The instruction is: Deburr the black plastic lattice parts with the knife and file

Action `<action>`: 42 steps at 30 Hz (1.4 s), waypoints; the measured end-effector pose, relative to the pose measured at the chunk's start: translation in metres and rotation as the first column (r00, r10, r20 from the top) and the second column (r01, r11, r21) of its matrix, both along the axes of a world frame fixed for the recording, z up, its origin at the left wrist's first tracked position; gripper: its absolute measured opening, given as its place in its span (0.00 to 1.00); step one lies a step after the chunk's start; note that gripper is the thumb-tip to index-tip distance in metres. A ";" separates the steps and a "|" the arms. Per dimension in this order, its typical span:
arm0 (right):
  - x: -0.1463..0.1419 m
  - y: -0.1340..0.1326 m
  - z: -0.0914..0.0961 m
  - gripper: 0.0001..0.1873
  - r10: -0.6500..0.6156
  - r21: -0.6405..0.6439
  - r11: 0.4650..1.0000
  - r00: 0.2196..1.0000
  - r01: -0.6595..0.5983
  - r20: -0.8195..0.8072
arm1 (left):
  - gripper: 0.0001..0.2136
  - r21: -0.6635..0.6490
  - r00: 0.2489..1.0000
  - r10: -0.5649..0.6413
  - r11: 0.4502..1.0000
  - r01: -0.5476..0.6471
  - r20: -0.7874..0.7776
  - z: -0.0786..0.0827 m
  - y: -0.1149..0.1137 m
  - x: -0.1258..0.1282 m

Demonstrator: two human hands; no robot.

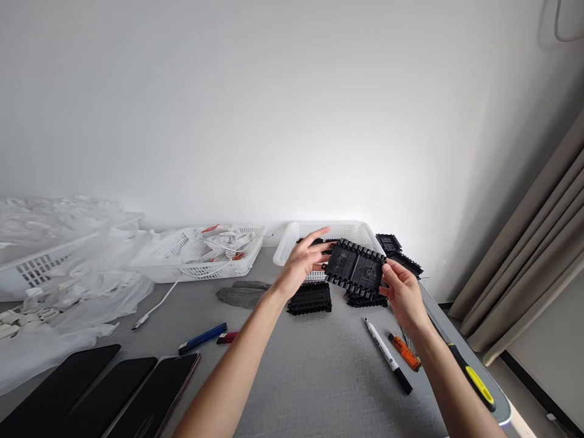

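Note:
A black rectangular plastic panel (356, 267) with toothed edges is held up, tilted, above the table. My right hand (404, 292) grips its right edge, thumb on the front and fingers partly hidden behind. My left hand (298, 264) is at the panel's left edge with fingers stretched and spread; whether the fingertips touch it I cannot tell. Below lies a similar black panel (310, 298), and another black panel (367, 300) is partly covered by the held one. Behind my hands stands a white basket (337, 229) with black pieces inside.
More black panels (389, 243) lie at the back right. A marker (387, 356), an orange lighter (405, 351) and a yellow-black handle (477, 383) are near the right edge. At left are phones (150, 395), a blue lighter (202, 338), a cable basket (196, 271) and plastic bags (91, 292).

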State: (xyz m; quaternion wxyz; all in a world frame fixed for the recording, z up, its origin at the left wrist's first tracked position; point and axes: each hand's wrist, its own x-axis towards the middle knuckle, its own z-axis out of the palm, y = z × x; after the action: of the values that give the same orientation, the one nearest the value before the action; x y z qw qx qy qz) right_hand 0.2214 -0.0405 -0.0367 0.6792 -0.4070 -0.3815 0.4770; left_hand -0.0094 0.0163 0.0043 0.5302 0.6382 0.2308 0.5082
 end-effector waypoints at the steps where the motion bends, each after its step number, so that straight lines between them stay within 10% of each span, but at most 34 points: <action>1: 0.000 0.001 -0.001 0.25 -0.001 0.004 1.000 1.000 0.001 0.017 | 0.31 -0.018 0.998 -0.016 1.000 0.015 -0.056 -0.001 -0.002 0.002; 8: 0.011 -0.015 -0.002 0.26 -0.027 0.069 0.998 0.910 -0.002 0.413 | 0.35 -0.083 0.982 -0.003 0.996 -0.012 -0.189 -0.013 -0.005 0.013; 13: 0.088 -0.058 -0.049 0.23 -0.113 0.002 0.910 0.245 0.414 0.963 | 0.30 -0.123 0.986 0.128 0.982 -0.142 -0.110 -0.009 0.002 0.003; 16: 0.134 -0.081 -0.092 0.21 0.070 -0.110 0.837 0.095 0.536 0.993 | 0.27 -0.122 0.982 0.163 0.977 -0.173 -0.092 -0.008 0.005 0.001; 22: 0.152 -0.098 -0.134 0.21 0.125 -0.154 0.801 0.090 0.578 0.988 | 0.28 -0.138 0.981 0.173 0.973 -0.183 -0.084 -0.009 0.006 0.002; 33: 0.168 -0.124 -0.136 0.20 0.129 -0.246 0.705 0.221 0.665 0.967 | 0.30 -0.184 0.977 0.199 0.960 -0.210 -0.080 -0.002 0.003 -0.001; 38: 0.190 -0.149 -0.140 0.20 0.054 -0.359 0.605 0.414 0.710 0.909 | 0.30 -0.189 0.980 0.187 0.962 -0.198 -0.073 -0.006 0.006 -0.002; 42: 0.177 -0.152 -0.115 0.23 -0.130 -0.245 0.643 0.419 0.725 0.898 | 0.33 -0.215 0.982 0.178 0.958 -0.189 -0.068 -0.007 0.007 -0.002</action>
State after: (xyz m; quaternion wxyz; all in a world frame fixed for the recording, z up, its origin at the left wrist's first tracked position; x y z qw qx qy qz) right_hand 0.3980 -0.1927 -0.1520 0.3525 -0.8609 -0.3471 0.1188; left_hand -0.0111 0.0233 -0.0028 0.5427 0.5632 0.3566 0.5111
